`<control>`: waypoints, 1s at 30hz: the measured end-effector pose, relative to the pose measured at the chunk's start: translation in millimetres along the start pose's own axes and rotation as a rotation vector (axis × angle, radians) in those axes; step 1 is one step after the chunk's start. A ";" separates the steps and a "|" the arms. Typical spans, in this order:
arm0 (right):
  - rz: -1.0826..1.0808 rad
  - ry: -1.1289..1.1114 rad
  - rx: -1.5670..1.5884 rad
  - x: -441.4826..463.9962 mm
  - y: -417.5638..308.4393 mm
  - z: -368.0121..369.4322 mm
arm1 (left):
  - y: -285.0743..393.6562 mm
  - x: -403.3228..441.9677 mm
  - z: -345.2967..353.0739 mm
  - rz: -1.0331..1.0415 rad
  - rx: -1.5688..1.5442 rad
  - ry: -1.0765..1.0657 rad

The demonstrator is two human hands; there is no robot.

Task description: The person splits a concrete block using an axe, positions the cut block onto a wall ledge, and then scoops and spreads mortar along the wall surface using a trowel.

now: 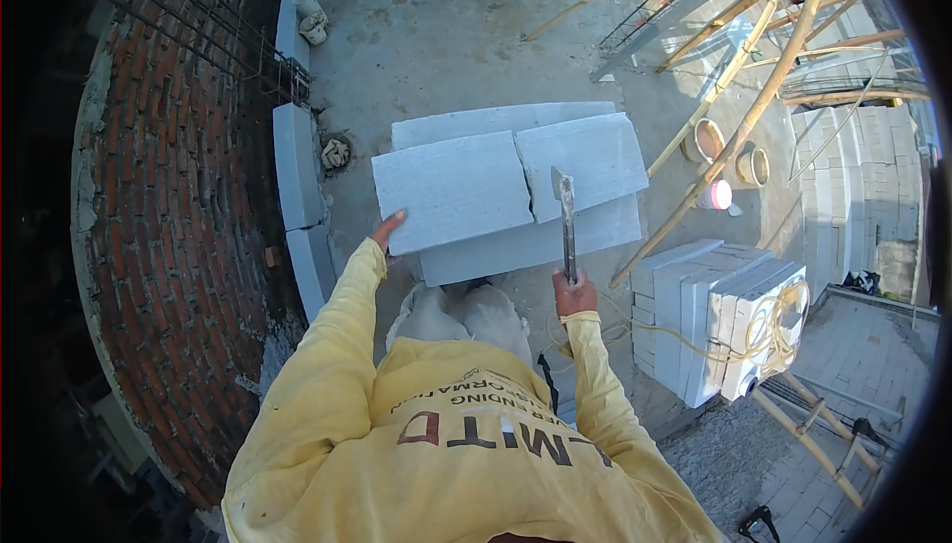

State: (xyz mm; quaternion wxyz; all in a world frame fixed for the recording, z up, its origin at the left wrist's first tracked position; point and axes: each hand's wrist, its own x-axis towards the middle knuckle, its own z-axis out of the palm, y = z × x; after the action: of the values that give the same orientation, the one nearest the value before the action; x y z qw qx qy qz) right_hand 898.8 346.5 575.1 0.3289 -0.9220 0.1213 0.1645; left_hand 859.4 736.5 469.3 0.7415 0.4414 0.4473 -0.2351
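Note:
A pale block, split by a jagged crack into a left piece [451,191] and a right piece [585,161], lies on top of other pale blocks [535,241]. At the near left corner of the left piece, my left hand [388,232] grips the edge, thumb on top and its other fingers mostly hidden. My right hand [574,295] is closed around the handle of a metal hammer with a narrow, blade-like head [566,189]. Its head appears over the right piece, but I cannot tell whether it touches.
To the left runs a brick wall [169,226] beside a low row of pale blocks [297,171]. Bamboo poles [764,97] slant across the right, near several buckets [754,164]. A block stack [694,315] with a coiled yellow cable [785,320] stands at the right.

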 end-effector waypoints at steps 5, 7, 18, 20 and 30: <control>0.087 0.093 -0.164 29.6 -42.2 -42.5 | 9.5 -13.2 11.0 0.031 -0.076 -0.053; 0.057 0.106 -0.236 57.9 -21.9 -41.0 | 11.4 -22.1 17.6 0.049 -0.113 -0.038; -0.256 -0.208 0.036 85.8 31.4 -30.5 | 3.9 -103.1 80.4 0.339 -0.324 0.045; 0.157 -0.730 0.411 65.9 9.9 -23.7 | -9.8 -132.8 104.0 0.354 -0.373 0.118; 0.727 -1.035 0.876 0.4 -40.4 58.3 | -124.5 -174.6 196.0 0.585 -0.599 0.664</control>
State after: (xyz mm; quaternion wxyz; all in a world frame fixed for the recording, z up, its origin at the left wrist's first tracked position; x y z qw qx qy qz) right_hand 899.6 414.7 555.3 0.6040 -0.4154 0.3016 0.6097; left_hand 770.7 496.6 607.2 0.6882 0.3673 0.5636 0.2719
